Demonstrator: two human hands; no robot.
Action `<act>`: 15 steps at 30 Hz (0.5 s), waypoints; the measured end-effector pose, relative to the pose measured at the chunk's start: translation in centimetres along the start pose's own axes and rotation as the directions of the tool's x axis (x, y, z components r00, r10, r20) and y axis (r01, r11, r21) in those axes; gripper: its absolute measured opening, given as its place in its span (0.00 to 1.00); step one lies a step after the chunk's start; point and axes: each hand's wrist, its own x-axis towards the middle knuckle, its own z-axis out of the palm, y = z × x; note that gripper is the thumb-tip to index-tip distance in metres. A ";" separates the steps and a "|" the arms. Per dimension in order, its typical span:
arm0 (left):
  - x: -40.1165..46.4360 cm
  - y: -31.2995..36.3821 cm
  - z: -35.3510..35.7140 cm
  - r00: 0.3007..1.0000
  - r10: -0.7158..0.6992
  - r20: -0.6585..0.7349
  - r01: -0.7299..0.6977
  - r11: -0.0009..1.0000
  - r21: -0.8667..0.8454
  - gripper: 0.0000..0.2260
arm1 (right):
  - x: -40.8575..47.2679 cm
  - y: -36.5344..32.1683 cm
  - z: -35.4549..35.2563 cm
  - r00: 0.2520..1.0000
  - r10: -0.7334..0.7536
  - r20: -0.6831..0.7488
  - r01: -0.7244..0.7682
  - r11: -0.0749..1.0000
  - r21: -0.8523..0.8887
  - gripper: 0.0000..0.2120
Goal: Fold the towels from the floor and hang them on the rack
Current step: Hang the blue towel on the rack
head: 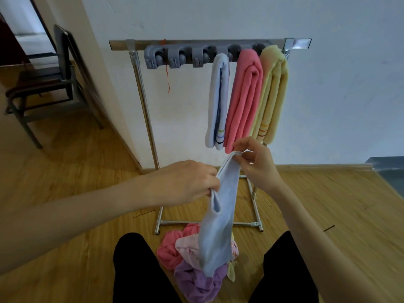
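Observation:
A light blue towel [218, 226] hangs in front of me, held up by both hands. My left hand [185, 182] pinches its left edge and my right hand [255, 162] pinches its top corner, a little higher. Below it, on the wooden floor between my knees, lies a heap of towels [192, 272] in pink, pale pink and purple. The metal rack [148, 110] stands against the white wall. From its grey clip bar [175, 59] hang three folded towels: a white-blue one [216, 101], a pink one [242, 99] and a yellow one [271, 92].
Three clips on the left of the bar hold nothing. A dark chair [43, 84] stands at the left by a doorway. A red thread [168, 77] dangles from the rack's top bar. The rack's base frame [207, 223] lies on the floor just beyond the heap.

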 end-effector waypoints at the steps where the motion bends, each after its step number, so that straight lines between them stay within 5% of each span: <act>1: -0.1 0.1 0.2 0.996 0.036 -0.077 -0.029 0.996 0.081 0.05 | 0.0 0.0 -0.2 1.000 -0.002 0.001 0.002 1.000 -0.021 0.12; 4: 0.3 0.0 0.5 0.955 0.188 -0.227 -0.146 0.970 0.192 0.03 | -0.1 -0.2 -0.8 1.000 -0.027 0.015 0.028 0.995 -0.099 0.12; 8: 1.1 -0.3 0.7 0.925 0.331 -0.185 -0.314 0.943 0.115 0.05 | -0.7 -0.7 -1.2 0.999 -0.039 0.021 0.042 0.986 -0.161 0.11; 11: 1.0 -0.9 1.3 0.948 0.226 -0.222 -0.196 0.969 0.150 0.06 | -1.1 -1.2 -1.5 1.000 -0.030 0.004 0.030 0.988 -0.149 0.12; 15: 1.0 -1.8 1.6 0.938 0.013 -0.347 -0.023 0.999 -0.026 0.11 | -1.2 -2.1 -1.8 0.999 -0.037 0.018 0.039 0.991 -0.129 0.09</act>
